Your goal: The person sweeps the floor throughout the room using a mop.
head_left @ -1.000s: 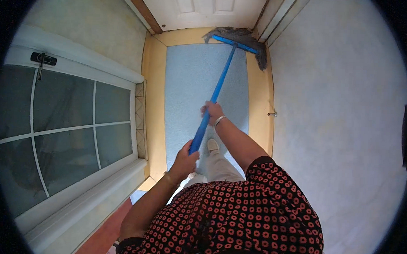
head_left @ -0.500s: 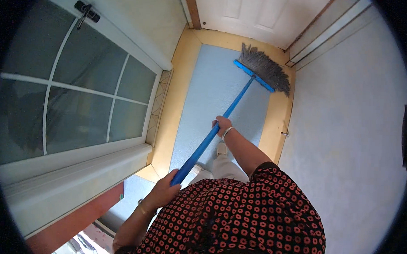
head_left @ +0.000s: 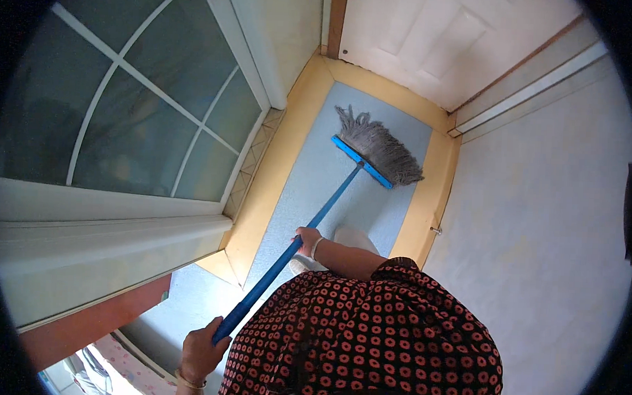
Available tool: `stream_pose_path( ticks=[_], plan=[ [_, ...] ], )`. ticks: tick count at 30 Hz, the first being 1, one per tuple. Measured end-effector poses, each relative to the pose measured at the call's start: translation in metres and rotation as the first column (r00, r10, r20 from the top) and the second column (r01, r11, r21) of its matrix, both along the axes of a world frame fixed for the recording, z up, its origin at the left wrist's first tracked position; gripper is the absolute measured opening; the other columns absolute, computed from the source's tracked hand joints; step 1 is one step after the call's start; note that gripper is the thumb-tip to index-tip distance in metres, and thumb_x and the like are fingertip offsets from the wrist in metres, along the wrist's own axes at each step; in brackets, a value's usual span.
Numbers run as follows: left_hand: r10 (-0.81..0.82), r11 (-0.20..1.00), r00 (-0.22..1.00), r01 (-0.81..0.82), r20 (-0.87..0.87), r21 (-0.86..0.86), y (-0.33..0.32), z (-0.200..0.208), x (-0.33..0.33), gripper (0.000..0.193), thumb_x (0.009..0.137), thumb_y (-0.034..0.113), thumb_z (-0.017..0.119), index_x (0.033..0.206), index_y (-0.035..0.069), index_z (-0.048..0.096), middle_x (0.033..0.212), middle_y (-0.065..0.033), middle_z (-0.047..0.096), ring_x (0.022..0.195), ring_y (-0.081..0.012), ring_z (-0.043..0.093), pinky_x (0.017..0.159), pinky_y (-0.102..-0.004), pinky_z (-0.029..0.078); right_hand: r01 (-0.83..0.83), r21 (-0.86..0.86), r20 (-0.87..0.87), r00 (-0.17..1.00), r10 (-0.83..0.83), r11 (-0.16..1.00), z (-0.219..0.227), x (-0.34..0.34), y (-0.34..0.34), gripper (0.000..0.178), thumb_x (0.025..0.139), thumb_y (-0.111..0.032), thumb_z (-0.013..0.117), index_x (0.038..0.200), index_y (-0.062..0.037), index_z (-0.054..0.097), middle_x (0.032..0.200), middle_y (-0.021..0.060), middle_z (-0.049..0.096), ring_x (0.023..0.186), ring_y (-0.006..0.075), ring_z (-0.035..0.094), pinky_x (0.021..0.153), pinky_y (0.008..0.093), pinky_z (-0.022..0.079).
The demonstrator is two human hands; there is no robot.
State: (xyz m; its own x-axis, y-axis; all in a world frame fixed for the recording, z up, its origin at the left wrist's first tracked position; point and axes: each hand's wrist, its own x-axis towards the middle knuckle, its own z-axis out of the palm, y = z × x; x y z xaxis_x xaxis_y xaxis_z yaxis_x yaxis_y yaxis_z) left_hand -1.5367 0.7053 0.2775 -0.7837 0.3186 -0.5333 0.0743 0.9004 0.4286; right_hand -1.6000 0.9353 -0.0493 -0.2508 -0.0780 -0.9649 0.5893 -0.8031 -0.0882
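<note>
A flat mop with a blue bar and grey string head [head_left: 382, 148] lies on the blue-grey floor [head_left: 310, 176] of a narrow passage. Its long blue handle [head_left: 264, 283] slants down to the lower left, toward my body. My right hand [head_left: 306, 241], with a bracelet at the wrist, is wrapped round the handle near its middle. Lower down, my left hand [head_left: 203, 348] grips the handle's near end and also has a bracelet at its wrist. The strings fan out on the far side of the bar. Part of my legs and a shoe show under my right forearm.
A glazed white door [head_left: 152, 115] stands along the left, and a pale panelled door [head_left: 433, 34] closes the far end. The right wall [head_left: 538, 205] has a small metal doorstop [head_left: 436, 231] at its foot. Yellow tiles [head_left: 260, 195] border the floor. Lower left is a reddish-brown panel [head_left: 96, 322].
The mop head has come back from the far right corner toward me and to the left. Both my hands have drawn down and left with the handle.
</note>
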Motion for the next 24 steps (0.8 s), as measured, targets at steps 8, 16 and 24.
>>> stream_pose_path(
  ticks=[8, 16, 24],
  plan=[
    [-0.124, 0.988, 0.983, 0.109, -0.134, -0.113, 0.047, -0.028, -0.068, 0.037, 0.065, 0.028, 0.060, 0.096, 0.010, 0.052, 0.061, -0.0111, 0.056, 0.056, -0.0264, 0.055, 0.052, -0.0342, 0.043, 0.103, 0.048, -0.052, 0.994, -0.100, 0.994, -0.053, -0.051, 0.062, 0.006, 0.071, -0.011, 0.047, 0.072, -0.0056, 0.045, 0.061, 0.0087, 0.045, 0.056, 0.0222, 0.049, 0.050, 0.0347, 0.043],
    [-0.331, 0.936, 0.941, 0.318, -0.070, -0.151, 0.197, -0.031, -0.206, 0.037, 0.066, 0.028, 0.058, 0.097, 0.011, 0.048, 0.063, -0.0102, 0.054, 0.061, -0.0276, 0.054, 0.054, -0.0381, 0.042, 0.258, 0.136, -0.040, 0.966, -0.255, 0.956, -0.072, -0.145, 0.235, 0.005, 0.068, -0.011, 0.042, 0.068, -0.0072, 0.038, 0.053, 0.0062, 0.038, 0.046, 0.0187, 0.041, 0.044, 0.0295, 0.039],
    [-0.252, 0.941, 0.953, 0.200, -0.170, -0.275, 0.225, -0.027, -0.239, 0.031, 0.068, 0.031, 0.056, 0.090, 0.011, 0.046, 0.056, -0.0054, 0.052, 0.053, -0.0210, 0.054, 0.049, -0.0318, 0.042, 0.025, 0.255, 0.118, 0.991, -0.057, 0.967, -0.050, -0.224, 0.254, 0.005, 0.066, -0.008, 0.039, 0.062, -0.0094, 0.036, 0.057, 0.0050, 0.036, 0.053, 0.0161, 0.041, 0.042, 0.0262, 0.035]
  ],
)
